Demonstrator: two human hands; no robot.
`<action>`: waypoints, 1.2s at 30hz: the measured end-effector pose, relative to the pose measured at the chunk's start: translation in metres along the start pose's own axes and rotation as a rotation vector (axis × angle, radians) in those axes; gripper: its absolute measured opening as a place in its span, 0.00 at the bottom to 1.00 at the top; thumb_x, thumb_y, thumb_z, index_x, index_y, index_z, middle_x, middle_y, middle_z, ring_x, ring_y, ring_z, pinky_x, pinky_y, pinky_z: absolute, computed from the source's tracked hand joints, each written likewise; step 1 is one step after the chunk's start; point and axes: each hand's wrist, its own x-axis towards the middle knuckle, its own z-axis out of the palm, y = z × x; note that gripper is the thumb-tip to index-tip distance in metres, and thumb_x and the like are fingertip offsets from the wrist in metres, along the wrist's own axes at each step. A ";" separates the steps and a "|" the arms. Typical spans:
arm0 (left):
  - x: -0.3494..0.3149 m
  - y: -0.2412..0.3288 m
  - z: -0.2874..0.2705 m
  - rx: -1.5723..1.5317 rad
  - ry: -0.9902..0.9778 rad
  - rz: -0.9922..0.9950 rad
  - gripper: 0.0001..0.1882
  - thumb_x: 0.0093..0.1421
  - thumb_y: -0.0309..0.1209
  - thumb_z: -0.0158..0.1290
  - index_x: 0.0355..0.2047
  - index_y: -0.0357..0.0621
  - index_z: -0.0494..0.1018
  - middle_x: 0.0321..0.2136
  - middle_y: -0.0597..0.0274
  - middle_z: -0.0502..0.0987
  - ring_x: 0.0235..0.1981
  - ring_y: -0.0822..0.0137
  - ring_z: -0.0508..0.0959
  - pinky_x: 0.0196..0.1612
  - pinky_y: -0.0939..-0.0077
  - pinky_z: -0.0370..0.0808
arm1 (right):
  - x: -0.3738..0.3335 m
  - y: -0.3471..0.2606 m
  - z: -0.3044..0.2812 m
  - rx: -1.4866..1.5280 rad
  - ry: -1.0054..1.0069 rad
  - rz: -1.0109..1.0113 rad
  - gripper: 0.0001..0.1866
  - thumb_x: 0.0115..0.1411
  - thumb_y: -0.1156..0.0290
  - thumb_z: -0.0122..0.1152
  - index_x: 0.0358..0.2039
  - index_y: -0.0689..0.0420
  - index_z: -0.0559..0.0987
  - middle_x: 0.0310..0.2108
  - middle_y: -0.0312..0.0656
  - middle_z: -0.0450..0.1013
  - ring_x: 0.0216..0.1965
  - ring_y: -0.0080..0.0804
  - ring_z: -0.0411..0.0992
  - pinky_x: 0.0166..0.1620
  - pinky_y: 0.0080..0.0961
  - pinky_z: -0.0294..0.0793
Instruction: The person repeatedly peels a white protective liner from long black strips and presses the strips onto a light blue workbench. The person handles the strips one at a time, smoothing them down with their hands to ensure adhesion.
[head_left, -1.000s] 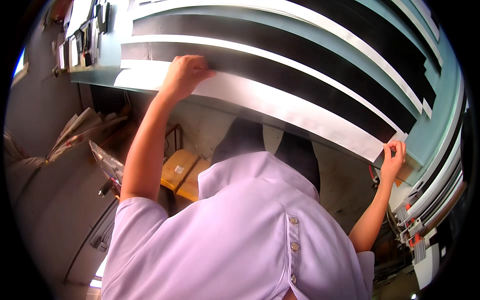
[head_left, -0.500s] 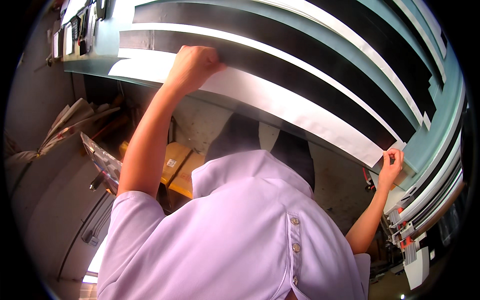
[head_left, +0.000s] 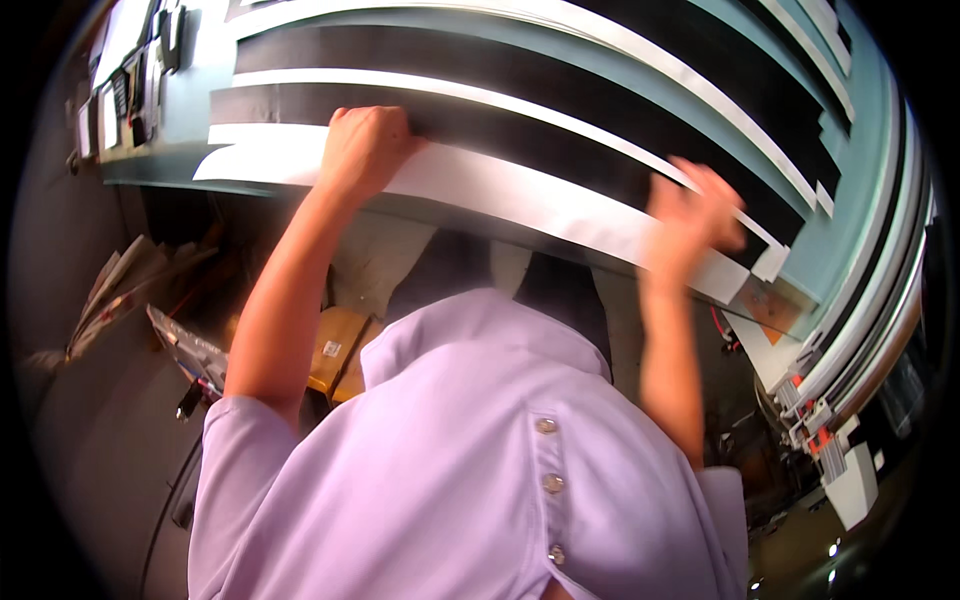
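Evidently our pale-blue table [head_left: 840, 230] spans the far side; along its near edge lies the nearest black strip [head_left: 520, 143], long axis left-right, right end slanting nearer us. A white strip [head_left: 500, 185] borders it. Our left hand [head_left: 368, 147] curls at their seam; our right hand [head_left: 695, 222] is blurred over their right part. We cannot tell whether either grips.

This looks like a workshop. A broad bluish worktable [head_left: 853, 190] bears long black-and-white strips [head_left: 530, 143], with metal rails [head_left: 862, 325] along its right end and yellow-brown boxes [head_left: 331, 372] below.
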 end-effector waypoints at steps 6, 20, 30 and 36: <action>0.005 -0.019 0.009 -0.073 0.115 0.138 0.09 0.53 0.33 0.62 0.27 0.38 0.78 0.22 0.50 0.80 0.25 0.49 0.79 0.32 0.60 0.74 | -0.004 -0.171 0.157 0.231 -0.081 -0.380 0.31 0.56 0.62 0.67 0.60 0.52 0.71 0.65 0.53 0.59 0.68 0.52 0.56 0.64 0.57 0.55; 0.001 0.001 -0.008 -0.106 -0.018 -0.068 0.15 0.53 0.38 0.63 0.23 0.36 0.78 0.19 0.51 0.78 0.23 0.53 0.78 0.32 0.64 0.73 | 0.008 0.033 0.040 -0.230 -0.151 -0.075 0.42 0.64 0.36 0.48 0.70 0.50 0.61 0.69 0.59 0.54 0.72 0.62 0.47 0.69 0.64 0.43; 0.003 -0.004 -0.002 -0.087 -0.019 -0.069 0.16 0.53 0.39 0.63 0.24 0.36 0.78 0.19 0.51 0.78 0.22 0.54 0.78 0.32 0.64 0.73 | 0.009 0.185 -0.045 -0.366 -0.052 0.047 0.37 0.67 0.45 0.51 0.70 0.51 0.60 0.70 0.54 0.53 0.72 0.56 0.48 0.70 0.58 0.42; 0.002 0.007 0.007 -0.151 0.009 -0.055 0.15 0.54 0.39 0.64 0.20 0.40 0.77 0.17 0.52 0.77 0.22 0.52 0.78 0.35 0.62 0.73 | 0.020 0.205 -0.063 -0.438 -0.027 -0.048 0.34 0.64 0.57 0.58 0.68 0.53 0.63 0.68 0.55 0.56 0.69 0.53 0.54 0.68 0.55 0.47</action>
